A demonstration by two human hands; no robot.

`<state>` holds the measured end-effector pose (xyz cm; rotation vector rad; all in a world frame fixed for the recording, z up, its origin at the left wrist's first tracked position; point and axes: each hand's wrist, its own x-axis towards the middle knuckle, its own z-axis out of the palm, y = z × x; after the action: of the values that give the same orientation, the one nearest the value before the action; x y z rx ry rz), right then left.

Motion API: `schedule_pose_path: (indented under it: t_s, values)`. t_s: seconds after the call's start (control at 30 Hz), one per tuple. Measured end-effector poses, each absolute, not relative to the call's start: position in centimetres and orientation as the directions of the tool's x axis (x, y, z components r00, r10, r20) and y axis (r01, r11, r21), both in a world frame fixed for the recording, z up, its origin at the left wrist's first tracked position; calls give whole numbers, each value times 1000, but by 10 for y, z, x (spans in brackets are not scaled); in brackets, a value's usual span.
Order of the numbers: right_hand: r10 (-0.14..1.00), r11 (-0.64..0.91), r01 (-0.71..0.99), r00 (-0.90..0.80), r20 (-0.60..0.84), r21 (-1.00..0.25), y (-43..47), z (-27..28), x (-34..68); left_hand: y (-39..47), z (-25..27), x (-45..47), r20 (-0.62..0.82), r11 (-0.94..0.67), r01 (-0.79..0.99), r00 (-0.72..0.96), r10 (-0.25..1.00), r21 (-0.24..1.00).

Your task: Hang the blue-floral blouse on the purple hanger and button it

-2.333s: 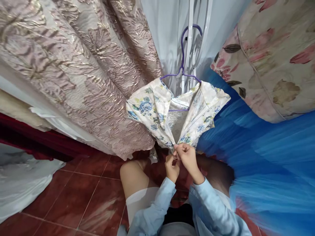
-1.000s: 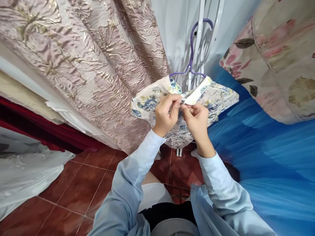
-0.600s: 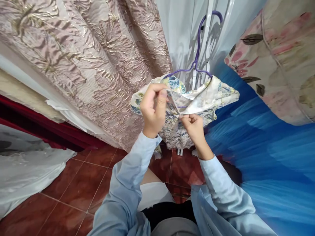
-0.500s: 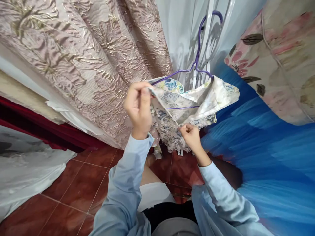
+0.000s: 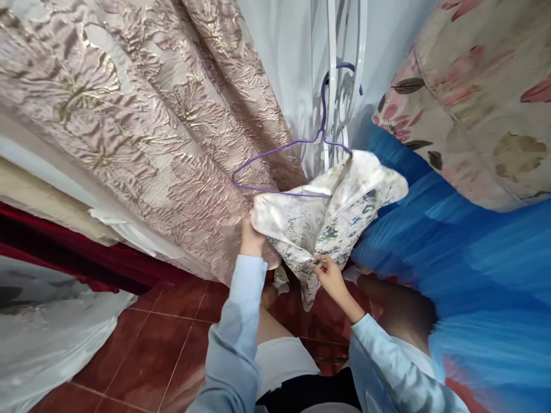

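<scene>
A floral garment (image 5: 340, 223), white with blue, yellow and green print, hangs by one shoulder from a purple wire hanger (image 5: 279, 148). The hanger's left arm is bare, and its right arm goes into the garment. My left hand (image 5: 253, 234) grips the loose left shoulder of the garment, its fingers partly hidden behind the cloth. My right hand (image 5: 329, 275) pinches the garment at the bottom of its open neckline. The hanger's hook hangs at a white metal rack (image 5: 331, 69).
A pink and gold embossed gown (image 5: 181, 126) hangs on the left. To the right are a blue tulle skirt (image 5: 413, 252) and a beige flower-print garment (image 5: 473, 115). White and dark red fabrics (image 5: 142, 272) hang at far left, above red floor tiles (image 5: 163, 344).
The garment's left shoulder has come off the hanger, and my left hand has drawn it down. My right hand has moved lower, still pinching the neckline.
</scene>
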<state>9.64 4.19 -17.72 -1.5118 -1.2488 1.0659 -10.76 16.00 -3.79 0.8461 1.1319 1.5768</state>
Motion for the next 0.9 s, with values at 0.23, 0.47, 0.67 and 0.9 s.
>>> schedule_pose_path:
  t_s: [0.23,0.47,0.67,0.9]
  values:
    - [995,101,120,11,103,-988,33,-125,111,100,-71,-3,-34,111,-311,245,969,944]
    - [964,-33,61,-262,-48,-998,7,-65,167,72,-45,7,209,-375,102,684,699,921]
    - [803,57,299,-581,-134,-953,-8,22,237,47,-83,-1,-136,108,97,881,452,989]
    - [916,385,404,-53,399,-830,60,79,301,34,-59,-35,-94,122,-16,549,830,992]
